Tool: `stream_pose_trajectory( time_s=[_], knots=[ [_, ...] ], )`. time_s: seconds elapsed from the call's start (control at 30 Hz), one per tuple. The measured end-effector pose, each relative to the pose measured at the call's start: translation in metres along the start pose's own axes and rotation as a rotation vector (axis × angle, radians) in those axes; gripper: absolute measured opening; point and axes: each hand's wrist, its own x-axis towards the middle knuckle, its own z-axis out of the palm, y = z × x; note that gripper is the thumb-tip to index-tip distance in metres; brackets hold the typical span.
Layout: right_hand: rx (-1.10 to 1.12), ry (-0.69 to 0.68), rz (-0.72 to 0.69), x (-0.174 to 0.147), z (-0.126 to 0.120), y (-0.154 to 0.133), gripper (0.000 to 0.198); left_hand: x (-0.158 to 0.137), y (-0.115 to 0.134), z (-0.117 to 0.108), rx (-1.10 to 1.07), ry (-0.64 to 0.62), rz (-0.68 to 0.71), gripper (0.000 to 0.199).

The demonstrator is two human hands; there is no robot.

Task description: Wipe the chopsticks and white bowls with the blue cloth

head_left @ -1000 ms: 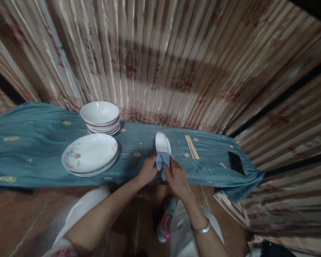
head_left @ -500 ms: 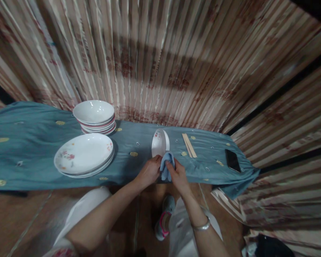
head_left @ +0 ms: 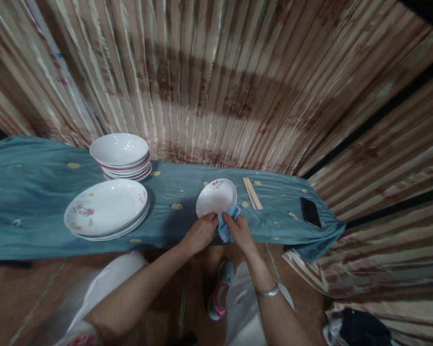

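A white plate [head_left: 215,194] with a small flower print near its far rim is tilted toward me above the table's front part. My left hand [head_left: 202,231] is closed on its near edge, fingertips pinching the rim. My right hand [head_left: 241,233] grips a light blue cloth [head_left: 226,231] bunched against the same edge, just right of my left fingers. The two hands nearly touch. Part of the plate's near rim is hidden behind the fingers and the cloth.
Left of me, a stack of oval plates [head_left: 106,206] stands before a stack of bowls [head_left: 120,150]. Wooden chopsticks [head_left: 252,193] and a black phone [head_left: 311,212] lie to the right on the teal tablecloth [head_left: 173,190]. A pleated curtain [head_left: 187,86] hangs behind.
The plate has turned from nearly edge-on to showing its inner face. The cloth has shifted slightly and now lies flatter at the rim. Both hands keep hold.
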Motion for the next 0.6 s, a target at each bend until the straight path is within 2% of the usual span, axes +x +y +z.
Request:
stream_pose_trajectory(
  time_s=[0.17, 0.3, 0.43, 0.53, 0.6],
  knots=[
    [0.182, 0.008, 0.137, 0.007, 0.009, 0.004, 0.035, -0.002, -0.007, 0.003, -0.063, 0.094, 0.039, 0.028],
    [0.27, -0.016, 0.159, 0.011, 0.012, 0.008, 0.035, -0.004, -0.018, 0.008, -0.154, 0.216, 0.0, 0.048],
    [0.225, -0.008, 0.151, 0.017, 0.007, 0.016, 0.039, -0.004, -0.031, 0.016, -0.385, 0.419, -0.12, 0.068],
    [0.135, 0.024, 0.114, 0.024, 0.003, 0.025, 0.04, -0.001, -0.042, 0.023, -0.597, 0.553, -0.272, 0.075],
    [0.052, 0.048, 0.039, 0.029, 0.0, 0.031, 0.041, 0.0, -0.05, 0.025, -0.744, 0.6, -0.406, 0.077]
  ],
)
